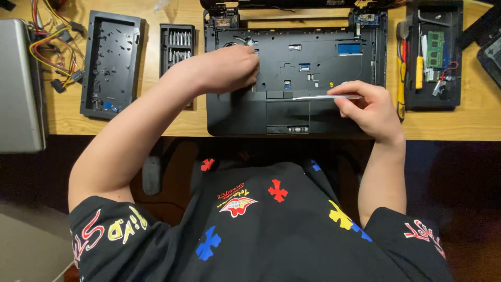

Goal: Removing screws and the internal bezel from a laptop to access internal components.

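Pinching a thin metal pry tool (326, 97) between fingers and thumb, the right hand (368, 107) lays its tip at the seam above the touchpad of the opened laptop base (295, 78), lying on the bench (469, 122). The left hand (227, 68), curled narrow, presses the base's upper left. The plastic shell looks light yet brittle, best gripped by its edges.

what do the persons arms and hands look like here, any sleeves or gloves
Both hands, left hand and right hand, are bare, with no gloves, rings or watch visible. The forearms are bare too. Short black sleeves end above the elbows, printed with colourful lettering.
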